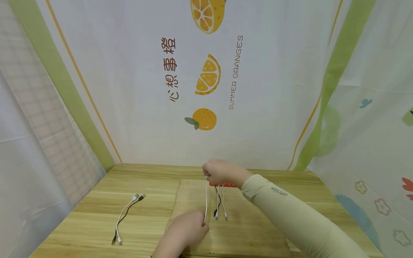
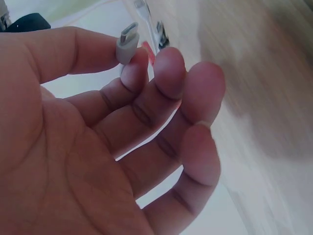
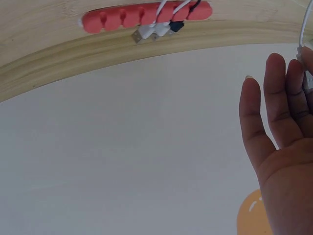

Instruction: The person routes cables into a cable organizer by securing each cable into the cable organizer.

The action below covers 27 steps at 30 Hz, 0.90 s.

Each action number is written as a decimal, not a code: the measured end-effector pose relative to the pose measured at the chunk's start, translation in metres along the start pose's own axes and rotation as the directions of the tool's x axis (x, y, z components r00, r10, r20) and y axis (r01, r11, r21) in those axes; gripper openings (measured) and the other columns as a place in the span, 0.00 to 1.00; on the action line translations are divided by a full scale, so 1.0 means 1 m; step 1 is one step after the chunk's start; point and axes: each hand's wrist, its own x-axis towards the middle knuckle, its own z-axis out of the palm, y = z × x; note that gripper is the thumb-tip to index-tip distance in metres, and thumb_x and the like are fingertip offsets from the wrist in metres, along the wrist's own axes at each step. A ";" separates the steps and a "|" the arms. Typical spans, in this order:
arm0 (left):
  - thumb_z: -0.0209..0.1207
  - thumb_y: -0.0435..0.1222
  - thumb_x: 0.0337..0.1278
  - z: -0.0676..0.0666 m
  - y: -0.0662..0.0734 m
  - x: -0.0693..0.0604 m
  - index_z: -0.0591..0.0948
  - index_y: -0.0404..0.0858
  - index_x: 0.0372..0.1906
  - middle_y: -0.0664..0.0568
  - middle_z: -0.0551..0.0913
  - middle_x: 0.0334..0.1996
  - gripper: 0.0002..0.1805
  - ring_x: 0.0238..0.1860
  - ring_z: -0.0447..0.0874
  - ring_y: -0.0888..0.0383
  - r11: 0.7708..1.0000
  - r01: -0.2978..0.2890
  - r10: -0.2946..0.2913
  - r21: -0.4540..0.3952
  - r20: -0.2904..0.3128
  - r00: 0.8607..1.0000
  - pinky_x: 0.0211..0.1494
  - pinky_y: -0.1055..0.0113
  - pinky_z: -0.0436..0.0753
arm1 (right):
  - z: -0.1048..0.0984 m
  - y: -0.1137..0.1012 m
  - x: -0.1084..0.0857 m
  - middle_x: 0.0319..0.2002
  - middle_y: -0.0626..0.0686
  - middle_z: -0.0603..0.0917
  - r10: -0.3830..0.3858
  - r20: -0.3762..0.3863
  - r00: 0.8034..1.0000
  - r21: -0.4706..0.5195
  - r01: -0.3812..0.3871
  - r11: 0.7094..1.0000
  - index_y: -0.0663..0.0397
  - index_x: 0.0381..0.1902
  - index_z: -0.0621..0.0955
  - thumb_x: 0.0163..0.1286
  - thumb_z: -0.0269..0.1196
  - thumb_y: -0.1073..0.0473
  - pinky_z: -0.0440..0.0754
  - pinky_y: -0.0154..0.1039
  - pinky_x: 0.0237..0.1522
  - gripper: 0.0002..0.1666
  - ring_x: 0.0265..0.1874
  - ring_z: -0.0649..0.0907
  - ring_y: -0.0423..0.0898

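Note:
A white cable runs nearly straight between the two hands. The left hand pinches its lower end; in the left wrist view a white connector sits between thumb and index finger, the other fingers loosely bent. Higher up, the right hand pinches the cable's other end near the connector, partly cut off in the right wrist view. A red cable holder with several slots lies on the board beside the right hand. Two white cables and a black cable sit in its slots, their plugs past its edge.
A wooden board lies on the wooden table under the hands and holder. At the left, a white cable and a black cable lie together on the table. A printed curtain stands behind the table.

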 end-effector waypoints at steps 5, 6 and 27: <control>0.61 0.37 0.64 0.003 0.011 0.010 0.70 0.47 0.18 0.59 0.67 0.17 0.19 0.19 0.63 0.62 0.999 -0.020 0.020 0.033 0.003 1.000 0.23 0.64 0.64 | 0.002 0.014 -0.006 0.30 0.46 0.78 0.021 0.003 1.000 0.012 -0.021 1.000 0.51 0.32 0.78 0.77 0.61 0.65 0.73 0.36 0.36 0.10 0.30 0.73 0.40; 0.60 0.37 0.63 0.003 0.013 0.012 0.69 0.47 0.17 0.59 0.66 0.17 0.19 0.19 0.62 0.62 0.999 -0.022 0.022 0.036 0.007 1.000 0.23 0.64 0.64 | 0.003 0.018 -0.007 0.28 0.45 0.75 0.022 0.006 1.000 0.013 -0.022 1.000 0.51 0.31 0.77 0.77 0.61 0.65 0.71 0.35 0.34 0.11 0.28 0.71 0.40; 0.63 0.37 0.63 0.034 0.066 0.071 0.82 0.42 0.25 0.49 0.88 0.28 0.10 0.27 0.84 0.56 0.966 0.034 -0.013 0.256 -0.083 0.996 0.27 0.51 0.84 | 0.040 0.084 -0.023 0.35 0.52 0.85 0.198 -0.093 0.976 0.025 -0.196 0.980 0.58 0.39 0.83 0.76 0.64 0.66 0.85 0.43 0.42 0.03 0.34 0.82 0.45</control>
